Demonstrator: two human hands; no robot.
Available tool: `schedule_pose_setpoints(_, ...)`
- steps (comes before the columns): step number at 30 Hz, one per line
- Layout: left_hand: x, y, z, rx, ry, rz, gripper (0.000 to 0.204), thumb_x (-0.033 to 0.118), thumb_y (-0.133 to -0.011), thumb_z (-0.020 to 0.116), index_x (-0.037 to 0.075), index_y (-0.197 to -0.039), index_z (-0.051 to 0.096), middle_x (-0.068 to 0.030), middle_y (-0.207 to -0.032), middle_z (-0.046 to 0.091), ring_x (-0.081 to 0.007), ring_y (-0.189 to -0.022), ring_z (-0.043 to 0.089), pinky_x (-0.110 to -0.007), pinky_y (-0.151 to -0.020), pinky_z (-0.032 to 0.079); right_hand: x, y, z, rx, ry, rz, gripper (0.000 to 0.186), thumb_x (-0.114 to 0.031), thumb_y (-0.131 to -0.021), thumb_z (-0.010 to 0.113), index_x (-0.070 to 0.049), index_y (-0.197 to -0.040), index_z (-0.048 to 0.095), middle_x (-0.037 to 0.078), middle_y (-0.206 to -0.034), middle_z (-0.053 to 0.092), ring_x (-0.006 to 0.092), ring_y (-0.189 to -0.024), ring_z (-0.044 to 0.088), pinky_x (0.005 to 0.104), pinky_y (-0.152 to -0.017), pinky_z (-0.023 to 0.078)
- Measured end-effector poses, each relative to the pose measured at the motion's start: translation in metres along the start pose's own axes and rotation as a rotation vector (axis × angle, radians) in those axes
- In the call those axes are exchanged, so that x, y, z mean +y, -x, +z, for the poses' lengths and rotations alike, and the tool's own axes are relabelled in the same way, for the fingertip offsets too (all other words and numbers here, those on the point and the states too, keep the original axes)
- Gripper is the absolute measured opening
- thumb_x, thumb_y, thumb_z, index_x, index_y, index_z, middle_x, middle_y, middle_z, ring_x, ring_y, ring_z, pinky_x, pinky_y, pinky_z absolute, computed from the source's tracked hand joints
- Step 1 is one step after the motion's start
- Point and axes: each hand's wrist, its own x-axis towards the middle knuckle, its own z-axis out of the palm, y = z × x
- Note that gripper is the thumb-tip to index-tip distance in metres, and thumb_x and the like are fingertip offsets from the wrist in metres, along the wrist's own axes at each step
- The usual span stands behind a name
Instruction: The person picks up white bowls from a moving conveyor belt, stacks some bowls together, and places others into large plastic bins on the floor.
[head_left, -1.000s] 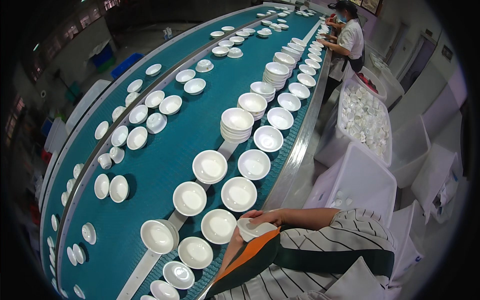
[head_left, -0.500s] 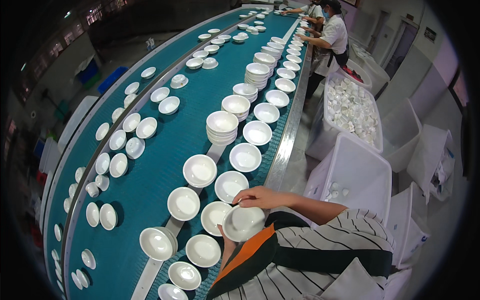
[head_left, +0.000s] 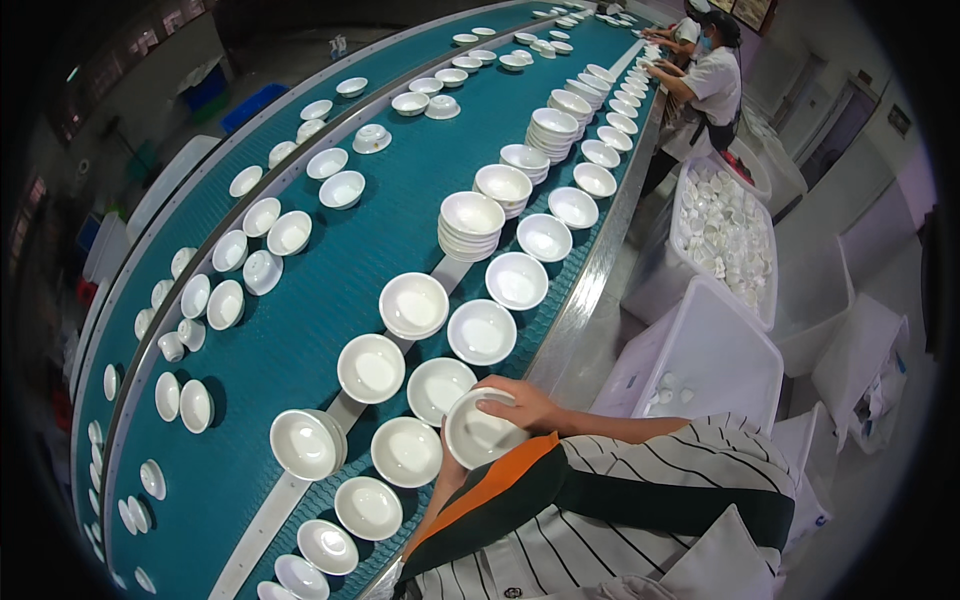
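Observation:
In front of my body I hold a white bowl [head_left: 478, 440] with both hands, tilted so its inside shows. My right hand [head_left: 522, 406] grips its far right rim, thumb over the inner side. My left hand [head_left: 452, 476] supports it from the lower left; most of those fingers are hidden behind the bowl. Close by on the teal conveyor belt [head_left: 330, 250], a row of single white bowls [head_left: 407, 452] runs along the near edge. Beyond this row, nested stacks of bowls [head_left: 471, 222] stand along a pale divider strip [head_left: 262, 530].
A metal rail [head_left: 590, 300] edges the belt. Scattered bowls [head_left: 290, 232] lie farther left, some upside down. At right stand a white bin [head_left: 735, 375] with a few pieces inside and another heaped with small white pieces [head_left: 725, 235]. Two co-workers [head_left: 712, 85] work at the far end.
My right hand has shifted from resting at the bowl's rim to gripping it with the thumb inside. The bowl has tilted, and the whole view has turned slightly.

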Motion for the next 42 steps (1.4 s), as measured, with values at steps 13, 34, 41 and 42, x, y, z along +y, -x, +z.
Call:
schedule_pose_setpoints(13,-0.037,-0.037,0.070,-0.283,-0.074,-0.084,0.047,0.037,-0.097,0.029,0.003,-0.124,0.044,-0.0114,-0.120,0.052,-0.0208,-0.111,0.051,-0.035,-0.096,0.038,0.005,0.037,-0.040,0.553,-0.042,-0.057,0.027,-0.020,-0.090,0.049,-0.003,-0.109,0.058,0.012,-0.102,0.061,0.0173,-0.093,0.058,0.0285,-0.083,0.044)
schedule_pose_setpoints(34,-0.083,-0.052,0.207,0.001,-1.513,0.572,0.018,0.015,-0.091,0.050,0.001,-0.084,0.059,-0.0027,-0.077,0.058,-0.0083,-0.067,0.048,-0.020,-0.061,0.038,0.188,0.325,0.054,1.057,-0.410,1.017,0.031,-0.027,-0.087,0.051,-0.001,-0.103,0.057,0.020,-0.088,0.062,0.0296,-0.082,0.061,0.0378,-0.073,0.046)
schedule_pose_setpoints(41,-0.079,-0.070,0.229,0.091,-1.647,0.722,0.024,0.019,-0.094,0.045,0.005,-0.080,0.059,0.0008,-0.073,0.053,-0.0045,-0.061,0.037,-0.019,-0.054,0.029,0.357,0.393,0.075,0.859,-0.230,1.533,0.044,-0.021,-0.078,0.046,-0.008,-0.121,0.047,0.023,-0.100,0.060,0.0404,-0.093,0.058,0.0459,-0.083,0.045)
schedule_pose_setpoints(42,-0.078,-0.070,0.230,0.082,-1.661,0.728,0.024,0.020,-0.094,0.045,0.004,-0.081,0.059,0.0002,-0.074,0.053,-0.0053,-0.063,0.038,-0.020,-0.056,0.030,0.380,0.397,0.072,0.766,-0.250,1.610,0.045,-0.022,-0.079,0.045,-0.009,-0.123,0.046,0.021,-0.105,0.059,0.0400,-0.096,0.057,0.0455,-0.085,0.045)
